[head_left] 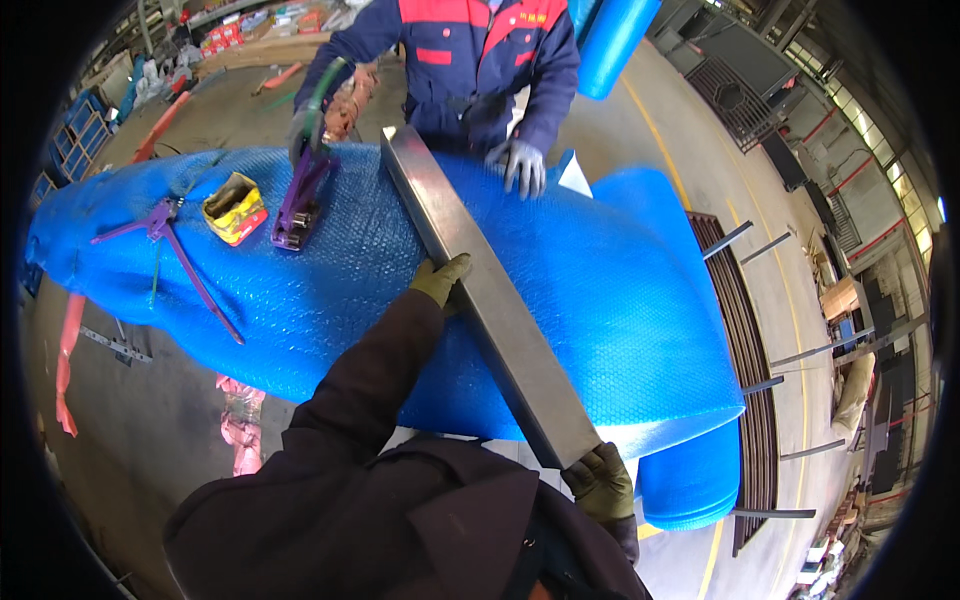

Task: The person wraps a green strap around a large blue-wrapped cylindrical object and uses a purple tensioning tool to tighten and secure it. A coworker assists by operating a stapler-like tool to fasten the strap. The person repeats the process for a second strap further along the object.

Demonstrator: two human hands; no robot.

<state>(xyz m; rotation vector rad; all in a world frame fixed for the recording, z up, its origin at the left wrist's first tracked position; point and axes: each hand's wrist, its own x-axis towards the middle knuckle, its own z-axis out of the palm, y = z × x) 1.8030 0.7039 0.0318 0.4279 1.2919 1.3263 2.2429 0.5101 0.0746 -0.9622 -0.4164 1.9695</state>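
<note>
A long silver rectangular metal tube (490,300) lies slantwise across a large bundle wrapped in blue bubble wrap (640,330). My left hand (441,281), in an olive glove, is closed on the tube's left edge near its middle. At the near end, my right hand (602,482), gloved alike, grips the tube's corner; part of its fingers is hidden. Across the bundle stands a co-worker in a navy and red jacket (470,60). One grey-gloved hand of theirs (518,166) rests on the wrap; the other is at a purple strapping tool (305,195) with a green handle.
On the wrap's left side lie a purple long-handled tool (165,225) and an open yellow packet (236,209). Dark metal bars (745,400) and a blue roll (690,480) lie at the right. Pink wrapped supports (240,430) stand below the bundle. Another blue roll (617,45) stands behind.
</note>
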